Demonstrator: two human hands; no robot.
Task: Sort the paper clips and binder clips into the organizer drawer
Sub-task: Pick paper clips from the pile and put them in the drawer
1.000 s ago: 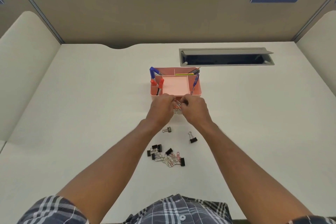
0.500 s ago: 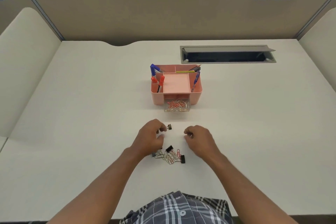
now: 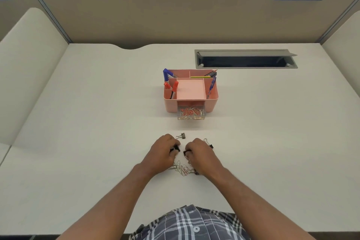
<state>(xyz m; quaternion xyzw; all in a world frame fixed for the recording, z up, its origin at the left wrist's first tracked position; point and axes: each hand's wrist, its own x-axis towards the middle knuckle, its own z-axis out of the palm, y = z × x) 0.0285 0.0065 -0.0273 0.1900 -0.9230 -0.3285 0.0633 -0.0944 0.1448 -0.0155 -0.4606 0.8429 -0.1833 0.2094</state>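
A pink desk organizer (image 3: 170,105) stands mid-desk, its clear drawer (image 3: 191,115) pulled out toward me and holding several red and silver paper clips. Near me lies a tangle of paper clips (image 3: 180,168) between my hands. My left hand (image 3: 162,153) is closed on a black binder clip (image 3: 176,148). My right hand (image 3: 201,155) pinches another black binder clip (image 3: 186,152). One loose binder clip (image 3: 181,136) lies just beyond my left hand, another binder clip (image 3: 209,144) pokes out past my right hand, and a third (image 3: 195,172) lies under my right wrist.
The organizer's upper compartments hold blue and red markers (image 3: 168,80), pencils and a blue pen (image 3: 212,85). A grey cable hatch (image 3: 245,59) is set into the desk at the back right. Beige partition panels close the desk on three sides.
Both hands have pulled back from the drawer to the clip pile near me and closed over it; each now grips a black binder clip. The drawer stays open with clips inside.
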